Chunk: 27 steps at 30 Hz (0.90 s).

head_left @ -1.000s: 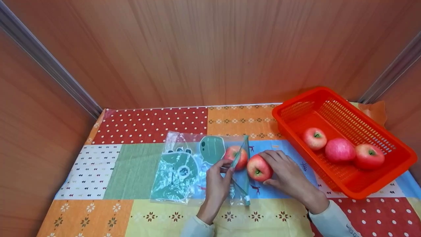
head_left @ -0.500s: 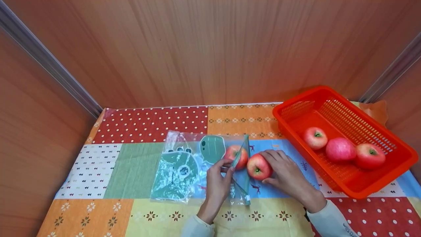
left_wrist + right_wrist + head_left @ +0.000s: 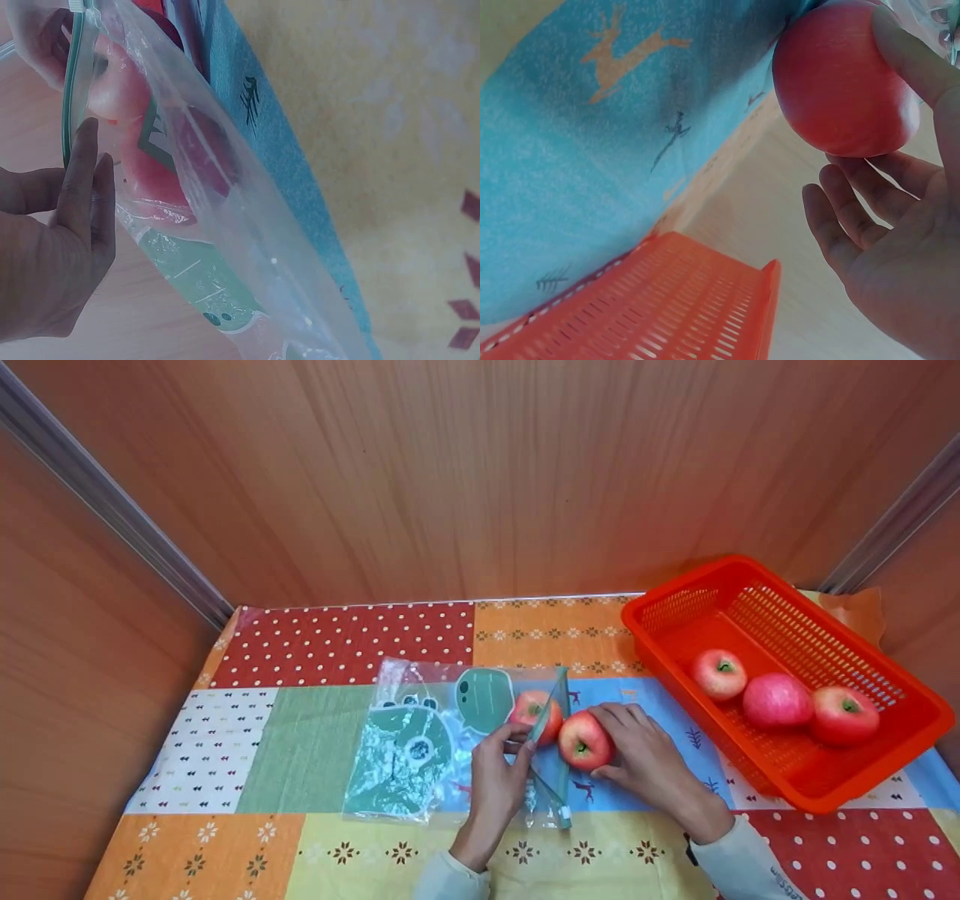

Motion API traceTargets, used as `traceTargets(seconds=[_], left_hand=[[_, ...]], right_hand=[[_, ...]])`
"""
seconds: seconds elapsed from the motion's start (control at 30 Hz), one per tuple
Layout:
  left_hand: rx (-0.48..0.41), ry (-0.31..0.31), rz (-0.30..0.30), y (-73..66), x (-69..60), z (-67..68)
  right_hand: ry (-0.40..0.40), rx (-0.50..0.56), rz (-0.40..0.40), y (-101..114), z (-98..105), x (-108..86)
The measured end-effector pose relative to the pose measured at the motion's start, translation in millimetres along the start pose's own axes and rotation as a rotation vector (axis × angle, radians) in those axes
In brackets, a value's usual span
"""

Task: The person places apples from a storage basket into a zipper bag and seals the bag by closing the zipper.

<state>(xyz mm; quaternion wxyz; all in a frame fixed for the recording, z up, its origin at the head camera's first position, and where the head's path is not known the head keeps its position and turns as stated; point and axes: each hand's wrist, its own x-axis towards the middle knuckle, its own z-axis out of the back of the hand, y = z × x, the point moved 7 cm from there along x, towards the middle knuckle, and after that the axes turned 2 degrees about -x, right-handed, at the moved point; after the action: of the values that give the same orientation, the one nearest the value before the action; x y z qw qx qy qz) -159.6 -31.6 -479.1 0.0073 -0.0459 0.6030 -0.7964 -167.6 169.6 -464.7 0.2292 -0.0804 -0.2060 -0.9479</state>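
Zip bag (image 3: 405, 769) is lying on the cloth (image 3: 311, 750); left hand (image 3: 497, 776) is pinching its upper lip, best held high; one apple (image 3: 528, 706) is sitting inside; right hand (image 3: 645, 750) is gripping another apple (image 3: 583, 741) at the mouth, ideally guiding it low.

A partitioned booth (image 3: 480, 532): wood-grain panels (image 3: 480, 450) at nine, twelve and three o'clock meet at metal corner strips (image 3: 112, 506). A patchwork-print tablecloth (image 3: 315, 742) spreads toward six o'clock. Home or lab, I cannot tell.
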Motion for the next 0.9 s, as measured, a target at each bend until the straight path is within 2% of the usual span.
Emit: traceTargets(seconds=[0.23,0.47,0.67,0.9], left_hand=[[-0.020,0.004,-0.002,-0.9,-1.2,-0.1],[-0.018,-0.002,-0.033,-1.8,-2.0,-0.4],[-0.010,-0.006,-0.051,-1.6,-3.1,-0.7],[-0.005,-0.011,-0.069,-1.4,-2.8,-1.3]], right_hand=[[0.003,0.008,-0.021,2,-5,2.5],[0.008,0.030,-0.058,2,-11,5.4],[-0.002,0.051,-0.080,3,-15,5.8],[-0.039,0.058,-0.071,9,-19,8.3]])
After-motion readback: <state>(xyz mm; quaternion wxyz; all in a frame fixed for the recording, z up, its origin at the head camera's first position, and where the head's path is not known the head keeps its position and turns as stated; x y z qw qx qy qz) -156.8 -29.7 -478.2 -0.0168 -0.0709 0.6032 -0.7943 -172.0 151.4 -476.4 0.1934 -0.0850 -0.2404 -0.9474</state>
